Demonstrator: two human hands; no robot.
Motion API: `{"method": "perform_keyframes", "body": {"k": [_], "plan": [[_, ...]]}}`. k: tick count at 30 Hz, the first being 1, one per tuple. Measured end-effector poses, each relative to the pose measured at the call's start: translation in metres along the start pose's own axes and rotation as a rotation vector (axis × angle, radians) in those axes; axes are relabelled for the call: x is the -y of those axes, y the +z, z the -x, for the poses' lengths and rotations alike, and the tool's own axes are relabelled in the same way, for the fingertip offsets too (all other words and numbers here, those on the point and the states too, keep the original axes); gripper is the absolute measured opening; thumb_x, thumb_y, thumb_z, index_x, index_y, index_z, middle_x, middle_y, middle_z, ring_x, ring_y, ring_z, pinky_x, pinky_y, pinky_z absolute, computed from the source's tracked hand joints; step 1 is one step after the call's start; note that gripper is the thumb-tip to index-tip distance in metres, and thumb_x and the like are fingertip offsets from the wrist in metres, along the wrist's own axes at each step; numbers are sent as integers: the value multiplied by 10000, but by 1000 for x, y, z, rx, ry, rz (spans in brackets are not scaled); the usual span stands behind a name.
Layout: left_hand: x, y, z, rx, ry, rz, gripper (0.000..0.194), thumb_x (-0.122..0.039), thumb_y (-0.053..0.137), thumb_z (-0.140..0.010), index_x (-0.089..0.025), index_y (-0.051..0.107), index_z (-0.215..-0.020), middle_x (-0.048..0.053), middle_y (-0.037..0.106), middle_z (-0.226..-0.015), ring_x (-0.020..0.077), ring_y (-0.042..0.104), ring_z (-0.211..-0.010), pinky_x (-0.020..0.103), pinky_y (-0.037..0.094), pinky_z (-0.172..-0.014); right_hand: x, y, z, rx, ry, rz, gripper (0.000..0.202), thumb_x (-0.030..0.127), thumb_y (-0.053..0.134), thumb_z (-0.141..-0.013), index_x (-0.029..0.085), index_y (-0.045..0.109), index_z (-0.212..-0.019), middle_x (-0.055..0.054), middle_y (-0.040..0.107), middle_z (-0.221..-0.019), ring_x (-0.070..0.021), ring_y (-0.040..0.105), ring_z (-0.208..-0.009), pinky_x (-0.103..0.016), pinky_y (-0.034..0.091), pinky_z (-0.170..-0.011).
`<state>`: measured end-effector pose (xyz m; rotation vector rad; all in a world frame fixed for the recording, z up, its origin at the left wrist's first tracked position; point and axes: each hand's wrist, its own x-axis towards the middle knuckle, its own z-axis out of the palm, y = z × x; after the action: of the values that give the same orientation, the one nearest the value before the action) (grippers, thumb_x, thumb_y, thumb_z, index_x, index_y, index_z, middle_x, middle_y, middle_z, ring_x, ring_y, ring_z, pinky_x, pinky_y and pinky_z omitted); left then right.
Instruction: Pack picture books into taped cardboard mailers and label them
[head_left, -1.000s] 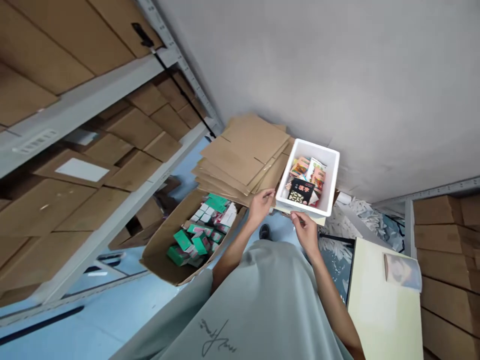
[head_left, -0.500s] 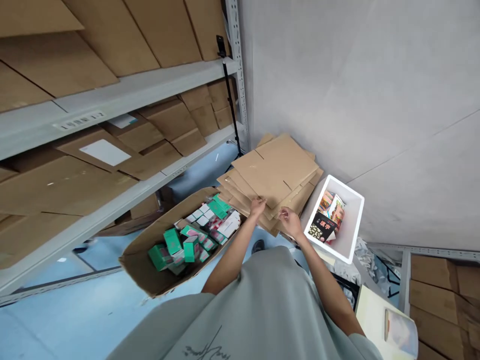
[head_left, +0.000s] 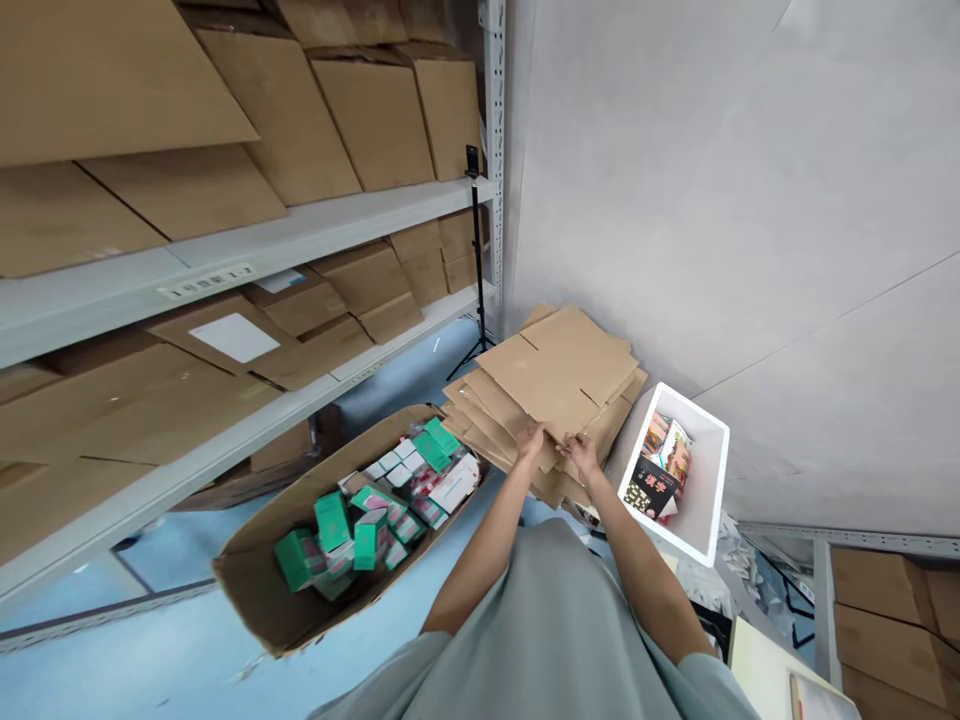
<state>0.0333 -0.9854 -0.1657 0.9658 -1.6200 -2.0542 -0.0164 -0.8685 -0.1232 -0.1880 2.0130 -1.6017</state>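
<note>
A stack of flattened cardboard boxes (head_left: 559, 365) lies before me, its layers uneven and fanned out. My left hand (head_left: 529, 440) grips the near edge of the top flattened cardboard box, fingers closed and partly tucked beneath it. Just to its right, my right hand (head_left: 580, 456) has its thumb and fingers pinched at the near corner of that same sheet. The exact fingertip contact is small and partly hidden.
Left of the stack, an open carton (head_left: 255, 570) holds green and white small boxes (head_left: 370, 538). A white foam box (head_left: 694, 500) with colourful packets stands on the right. Shelving (head_left: 360, 215) with cartons and a black tripod (head_left: 478, 260) are at left; a grey wall (head_left: 720, 200) rises behind.
My right hand has moved left, closer to my left hand, onto the top sheet's near corner. The camera view has tilted up, so the scene sits lower.
</note>
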Motion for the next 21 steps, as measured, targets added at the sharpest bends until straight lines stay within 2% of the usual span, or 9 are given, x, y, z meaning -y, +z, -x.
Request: {"method": "perform_keyframes", "body": {"k": [4,7,10,13,15,16,18,21], "plan": [[-9,-24,0,-86,-201,216,450,-653,664,-1000,-208,725,-1032,121,785,-993,243,785,-995,392,654,-927,12,-4,26,-30,-60,-40,617,838,742,-741,285,467,-753,20,586,-689,-221,699,-696,-379,636,-734],[-23,-39,-2,-74,-259,326,512,-716,665,-949,-216,719,-1045,147,813,-1008,279,802,-1064,423,663,-955,17,-11,64,-20,-144,1,601,842,696,-807,286,474,-765,12,599,-710,-218,672,-713,-370,637,-719],[-37,-36,2,11,-332,479,507,-656,685,-941,-191,723,-1139,167,833,-1098,337,787,-1176,501,659,-1022,17,-19,107,-30,-180,63,561,809,624,-908,289,481,-757,8,617,-688,-225,668,-676,-366,616,-675],[-49,-13,9,157,-328,508,515,-614,745,-913,-186,729,-1200,164,827,-1214,363,759,-1260,526,657,-1054,14,-39,140,-111,-169,55,503,759,657,-931,290,557,-782,-10,682,-718,-255,700,-696,-392,610,-676],[-54,12,14,256,-284,464,511,-602,763,-915,-199,737,-1229,151,799,-1329,366,726,-1327,521,657,-1067,12,-67,156,-253,-160,20,464,753,698,-908,291,661,-935,-48,775,-879,-286,748,-796,-426,632,-734],[-56,26,17,303,-273,448,500,-593,767,-918,-208,742,-1236,141,782,-1377,366,704,-1364,519,654,-1078,12,-87,165,-363,-156,0,495,758,705,-900,290,690,-1059,-74,805,-996,-300,770,-865,-445,644,-779],[-57,59,23,396,-291,439,458,-567,781,-914,-224,756,-1216,118,772,-1409,363,665,-1422,521,643,-1104,13,-138,190,-676,-161,-36,633,771,667,-916,271,671,-1304,-130,801,-1211,-317,795,-999,-478,654,-871],[-53,113,40,563,-393,404,415,-545,814,-869,-227,777,-1133,107,814,-1309,367,658,-1430,535,622,-1142,18,-223,256,-1184,-190,21,697,756,605,-968,236,617,-1431,-180,743,-1363,-327,764,-1173,-537,618,-1013]]}}
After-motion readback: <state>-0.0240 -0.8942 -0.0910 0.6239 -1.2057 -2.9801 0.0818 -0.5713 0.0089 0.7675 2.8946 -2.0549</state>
